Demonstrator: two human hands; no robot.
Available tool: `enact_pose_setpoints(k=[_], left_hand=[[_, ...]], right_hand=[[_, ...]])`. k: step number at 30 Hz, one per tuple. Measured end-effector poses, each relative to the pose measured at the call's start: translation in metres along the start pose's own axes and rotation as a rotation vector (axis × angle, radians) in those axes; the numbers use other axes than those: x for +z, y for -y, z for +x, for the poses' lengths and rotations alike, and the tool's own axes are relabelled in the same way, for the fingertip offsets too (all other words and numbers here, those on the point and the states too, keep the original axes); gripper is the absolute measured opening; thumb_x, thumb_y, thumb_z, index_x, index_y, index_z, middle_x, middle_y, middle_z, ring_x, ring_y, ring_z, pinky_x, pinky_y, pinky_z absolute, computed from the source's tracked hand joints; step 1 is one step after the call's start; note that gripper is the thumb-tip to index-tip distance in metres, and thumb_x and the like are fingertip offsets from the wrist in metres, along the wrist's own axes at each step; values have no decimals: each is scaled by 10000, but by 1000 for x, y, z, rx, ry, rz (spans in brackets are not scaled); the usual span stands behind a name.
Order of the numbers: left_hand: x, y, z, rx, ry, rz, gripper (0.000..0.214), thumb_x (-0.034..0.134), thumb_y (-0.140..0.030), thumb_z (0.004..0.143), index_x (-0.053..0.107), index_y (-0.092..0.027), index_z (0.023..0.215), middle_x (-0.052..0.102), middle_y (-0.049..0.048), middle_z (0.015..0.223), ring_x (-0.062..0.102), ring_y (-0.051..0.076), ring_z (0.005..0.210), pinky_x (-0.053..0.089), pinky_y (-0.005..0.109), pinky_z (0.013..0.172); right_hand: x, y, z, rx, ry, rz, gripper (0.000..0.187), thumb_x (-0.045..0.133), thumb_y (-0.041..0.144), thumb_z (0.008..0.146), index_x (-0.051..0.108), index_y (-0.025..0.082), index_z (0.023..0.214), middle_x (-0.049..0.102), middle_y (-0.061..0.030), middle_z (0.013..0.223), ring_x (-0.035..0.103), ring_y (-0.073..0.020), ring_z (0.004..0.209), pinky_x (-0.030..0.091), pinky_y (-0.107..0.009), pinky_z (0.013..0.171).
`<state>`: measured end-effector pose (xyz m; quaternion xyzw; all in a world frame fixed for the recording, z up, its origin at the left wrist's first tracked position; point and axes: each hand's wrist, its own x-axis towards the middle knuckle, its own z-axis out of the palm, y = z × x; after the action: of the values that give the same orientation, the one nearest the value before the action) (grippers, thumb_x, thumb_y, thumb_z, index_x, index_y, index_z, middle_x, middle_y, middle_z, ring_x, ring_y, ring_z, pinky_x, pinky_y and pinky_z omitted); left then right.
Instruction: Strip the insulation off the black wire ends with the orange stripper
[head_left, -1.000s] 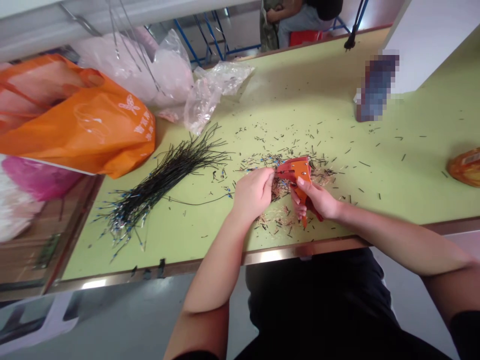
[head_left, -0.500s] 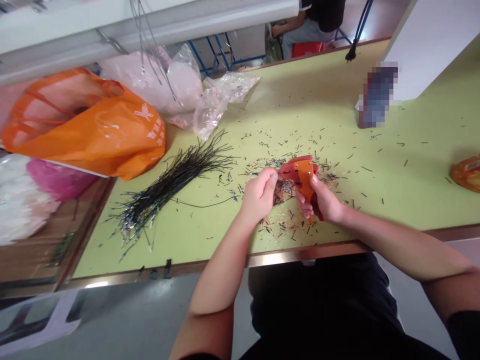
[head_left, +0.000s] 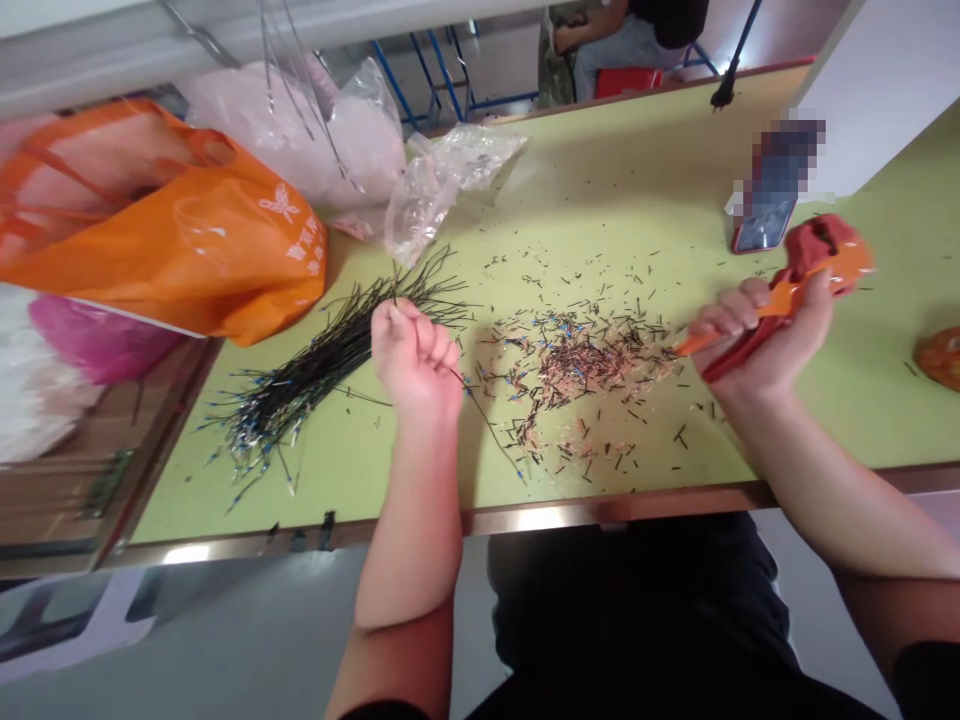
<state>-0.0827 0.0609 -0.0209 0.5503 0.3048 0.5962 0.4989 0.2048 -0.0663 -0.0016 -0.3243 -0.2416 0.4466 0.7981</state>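
Observation:
My left hand (head_left: 417, 355) is closed around a thin black wire (head_left: 491, 428), whose blue-tipped end trails down to the right over the table. Just behind and left of that hand lies a bundle of black wires (head_left: 322, 365), many with blue and metal ends. My right hand (head_left: 772, 325) grips an orange and red wire stripper (head_left: 829, 255), raised at the right with its head pointing away from me. Between the hands, a pile of cut black sleeve bits and copper strands (head_left: 581, 365) covers the table.
An orange bag (head_left: 225, 240) and clear plastic bags (head_left: 431, 200) stand at the back left. A phone (head_left: 765, 225) leans against a white post (head_left: 862, 110). An orange container (head_left: 941, 355) sits at the right edge. Someone is seated (head_left: 622, 50) beyond the table.
My hands have moved apart. The left went left to the wire bundle with the wire; the right carried the wire stripper right and up, away from the scrap pile.

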Motion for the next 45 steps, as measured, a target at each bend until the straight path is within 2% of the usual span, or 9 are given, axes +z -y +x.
enact_pose_setpoints(k=[2, 5, 9, 12, 19, 25, 30, 37, 45], left_hand=[[-1, 4, 5, -36, -38, 101, 276, 520, -469, 1084, 485, -266, 900, 192, -91, 570, 176, 91, 461, 147, 270, 453], [19, 10, -10, 31, 120, 503, 357, 505, -553, 1080, 608, -238, 947, 401, -77, 561, 316, 96, 458, 250, 290, 470], [45, 6, -38, 173, 303, 830, 311, 460, -397, 1107, 703, -208, 1067, 725, 6, 775, 533, 119, 555, 417, 294, 591], [49, 2, -44, 231, 354, 946, 281, 467, -323, 1087, 723, -208, 1090, 806, 45, 933, 660, 148, 689, 473, 290, 680], [59, -2, -52, 368, 417, 1022, 251, 472, -264, 1068, 711, -200, 1023, 754, 24, 746, 646, 155, 617, 402, 289, 596], [69, -9, -60, 374, 505, 914, 221, 449, -178, 1066, 631, -216, 946, 698, -35, 627, 646, 131, 595, 401, 267, 593], [66, -8, -61, 413, 439, 951, 224, 446, -211, 1076, 642, -204, 968, 696, -11, 667, 619, 133, 589, 365, 277, 576], [65, -6, -61, 418, 498, 987, 233, 427, -212, 1062, 605, -208, 911, 631, -5, 624, 549, 144, 561, 303, 301, 559], [65, -5, -61, 417, 546, 996, 212, 419, -212, 1040, 587, -215, 910, 609, -1, 629, 518, 144, 558, 281, 304, 552]], right_hand=[[-9, 4, 15, -55, -85, -25, 477, 676, 669, 876, 586, 244, 676, 373, 59, 579, 473, -93, 499, 497, -264, 553], [-6, -14, 10, 59, -46, -94, 483, 623, 700, 925, 597, 250, 752, 488, 26, 643, 557, -141, 585, 567, -334, 643], [6, -46, -17, 288, 202, -187, 589, 590, 847, 884, 583, 262, 813, 549, 1, 664, 621, -212, 667, 606, -394, 647], [8, -56, -29, 388, 344, -194, 628, 607, 888, 843, 587, 260, 849, 599, -22, 698, 679, -251, 764, 621, -410, 681], [14, -59, -32, 493, 415, -207, 669, 558, 910, 851, 601, 247, 934, 653, -53, 765, 718, -263, 839, 624, -383, 666], [13, -65, -36, 500, 435, -226, 700, 541, 924, 847, 629, 240, 969, 658, -51, 761, 721, -254, 830, 612, -350, 639], [6, -67, -38, 487, 426, -286, 663, 536, 901, 876, 649, 253, 961, 659, -60, 786, 699, -257, 818, 620, -379, 657], [-5, -79, -42, 442, 460, -344, 666, 499, 876, 928, 698, 241, 949, 695, -83, 842, 686, -260, 783, 623, -420, 700], [-6, -85, -45, 478, 363, -381, 711, 447, 913, 921, 711, 262, 1024, 708, -91, 861, 698, -290, 816, 628, -450, 692]])
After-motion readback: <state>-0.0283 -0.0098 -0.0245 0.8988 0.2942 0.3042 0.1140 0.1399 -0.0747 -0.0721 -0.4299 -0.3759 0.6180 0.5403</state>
